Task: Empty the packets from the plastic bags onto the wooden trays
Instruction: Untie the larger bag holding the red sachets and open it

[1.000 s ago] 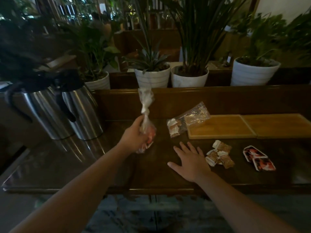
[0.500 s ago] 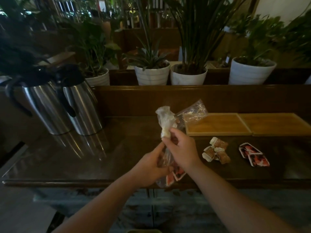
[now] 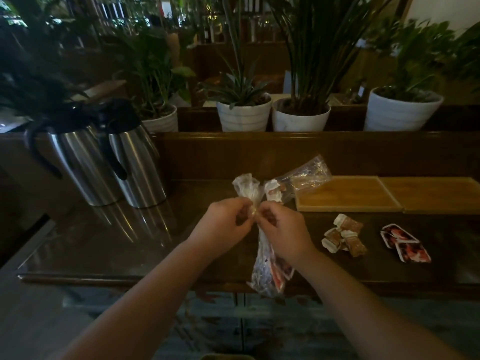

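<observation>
While both hands meet at frame centre, the left hand (image 3: 225, 220) and right hand (image 3: 281, 227) pinch the twisted neck of a clear plastic bag of red packets (image 3: 270, 271), which hangs below them. Behind lies a second clear bag of brown packets (image 3: 298, 179), touching two empty wooden trays (image 3: 389, 194) at right. Loose brown packets (image 3: 344, 236) and red packets (image 3: 404, 246) lie on the dark tabletop (image 3: 130, 242).

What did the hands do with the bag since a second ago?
The right hand left the counter and joined the left hand on the neck of the plastic bag of red packets, pulled toward the counter edge. The second bag, loose packets and wooden trays stayed put.
</observation>
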